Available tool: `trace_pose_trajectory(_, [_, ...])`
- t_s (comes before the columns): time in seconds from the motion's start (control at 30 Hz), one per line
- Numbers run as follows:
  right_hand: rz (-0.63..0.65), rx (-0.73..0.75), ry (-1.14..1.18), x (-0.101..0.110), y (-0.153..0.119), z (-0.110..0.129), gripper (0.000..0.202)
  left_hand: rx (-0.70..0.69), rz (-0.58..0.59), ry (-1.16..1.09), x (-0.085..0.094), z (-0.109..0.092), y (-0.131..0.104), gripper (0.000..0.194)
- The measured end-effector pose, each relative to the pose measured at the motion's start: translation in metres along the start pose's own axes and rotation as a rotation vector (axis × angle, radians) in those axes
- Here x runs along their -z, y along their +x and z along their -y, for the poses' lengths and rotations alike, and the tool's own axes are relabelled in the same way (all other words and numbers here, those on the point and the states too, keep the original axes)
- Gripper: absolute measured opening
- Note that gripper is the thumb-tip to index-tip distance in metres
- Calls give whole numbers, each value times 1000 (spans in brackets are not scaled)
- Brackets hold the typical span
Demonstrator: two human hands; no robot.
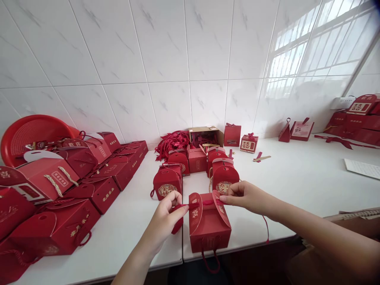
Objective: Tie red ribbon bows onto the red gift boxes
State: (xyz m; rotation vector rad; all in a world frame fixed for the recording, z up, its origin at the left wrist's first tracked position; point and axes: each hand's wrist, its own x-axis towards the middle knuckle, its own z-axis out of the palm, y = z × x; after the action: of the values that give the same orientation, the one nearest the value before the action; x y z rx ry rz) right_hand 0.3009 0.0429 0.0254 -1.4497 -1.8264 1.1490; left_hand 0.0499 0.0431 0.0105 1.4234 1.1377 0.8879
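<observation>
A red gift box (209,229) with rounded flaps stands at the front edge of the white table, a cord handle hanging from its near side. A dark red ribbon (208,202) runs across its top between the flaps. My left hand (166,217) pinches the ribbon at the box's left side. On the right, my right hand (246,198) has thumb and finger closed on the ribbon beside the right flap, and a ribbon end dangles below that forearm.
Rows of red boxes (103,192) fill the left, before a red basket (38,122). Behind the box are more boxes (168,182), a ribbon pile (173,144) and an open carton (221,136). A white keyboard (363,168) lies at the right.
</observation>
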Motion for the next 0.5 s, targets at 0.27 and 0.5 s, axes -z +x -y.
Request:
trace_pose_trajectory(0.27, [18,-47,-274,1,2,-5,48,47,-77,-100,1,24,2,24])
trace_pose_trajectory(0.5, [-170,36,-400,5,-4,0,38,-236,-173,276,10,46,-6,19])
